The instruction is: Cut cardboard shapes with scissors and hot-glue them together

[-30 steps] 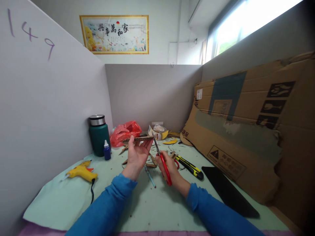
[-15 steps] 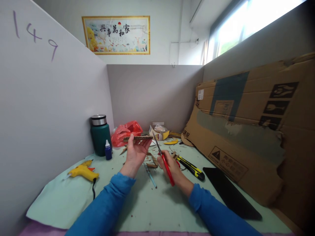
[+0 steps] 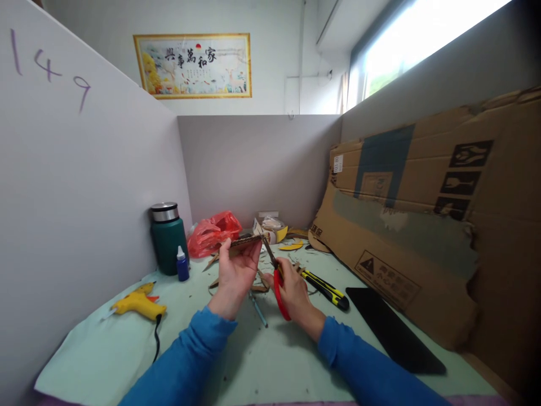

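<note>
My left hand [image 3: 235,270] grips a piece of corrugated cardboard [image 3: 244,242] between thumb and fingers, its ragged edge turned toward me. In my right hand [image 3: 293,288] is a pair of scissors [image 3: 279,293] with red handles. Their blades point up and away, with the tips at the right end of the cardboard; I cannot tell whether they are biting into it. Below the hands a light blue pen [image 3: 258,310] lies on the table among brown cardboard scraps. A yellow and black utility knife [image 3: 325,289] rests just right of my right hand.
A yellow glue gun [image 3: 141,303], a green bottle [image 3: 168,239] and a small blue bottle [image 3: 182,265] are on the left. Behind sits a red plastic bag [image 3: 214,232]. A black board [image 3: 393,332] and a large cardboard sheet [image 3: 397,225] take up the right side.
The scissor blades have come against the cardboard's right end, and the handles have turned in my right hand. The cardboard is tilted more. The whole view has shifted slightly.
</note>
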A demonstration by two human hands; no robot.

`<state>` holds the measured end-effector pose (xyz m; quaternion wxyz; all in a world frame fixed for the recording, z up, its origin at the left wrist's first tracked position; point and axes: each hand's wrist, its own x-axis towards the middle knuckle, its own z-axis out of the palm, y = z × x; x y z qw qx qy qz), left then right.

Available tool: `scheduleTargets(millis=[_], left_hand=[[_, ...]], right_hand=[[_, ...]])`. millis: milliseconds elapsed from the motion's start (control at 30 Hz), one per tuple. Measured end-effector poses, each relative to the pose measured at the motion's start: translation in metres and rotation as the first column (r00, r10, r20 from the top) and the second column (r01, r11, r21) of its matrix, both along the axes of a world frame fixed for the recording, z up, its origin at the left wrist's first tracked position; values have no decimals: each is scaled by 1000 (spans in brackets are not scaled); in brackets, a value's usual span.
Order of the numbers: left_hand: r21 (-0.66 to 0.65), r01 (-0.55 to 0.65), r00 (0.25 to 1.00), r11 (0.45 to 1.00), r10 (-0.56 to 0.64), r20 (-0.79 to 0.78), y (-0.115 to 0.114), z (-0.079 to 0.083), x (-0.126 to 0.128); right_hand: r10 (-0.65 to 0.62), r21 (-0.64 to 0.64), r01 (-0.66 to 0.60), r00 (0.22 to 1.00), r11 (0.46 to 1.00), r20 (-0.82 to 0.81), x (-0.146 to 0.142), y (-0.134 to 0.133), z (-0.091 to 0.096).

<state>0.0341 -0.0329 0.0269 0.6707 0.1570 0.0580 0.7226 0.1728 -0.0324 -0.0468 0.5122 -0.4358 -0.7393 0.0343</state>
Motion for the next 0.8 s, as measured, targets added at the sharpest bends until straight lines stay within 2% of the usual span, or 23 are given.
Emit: scheduleTargets(millis=[233, 367, 467, 567, 700, 800], left_hand=[[-27, 22, 1000, 999, -22, -9, -8, -1, 10], [-38, 17, 1000, 999, -18, -22, -10, 1, 12], [-37, 16, 998, 999, -19, -65, -6, 0, 9], [-65, 19, 988, 998, -28, -149, 1, -4, 3], [-106, -9, 962, 994, -20, -273, 7, -8, -2], [-133, -26, 942, 991, -21, -334, 7, -9, -2]], right_hand=[[-74, 64, 77, 996, 995, -46, -3, 1, 0], [-68, 77, 74, 995, 994, -73, -3, 2, 1], [-30, 27, 33, 993, 999, -116, -2, 2, 2], [52, -47, -61, 982, 997, -184, 0, 1, 6], [165, -125, -212, 936, 969, -311, 1, 0, 12], [187, -143, -247, 922, 958, -338, 2, 2, 12]])
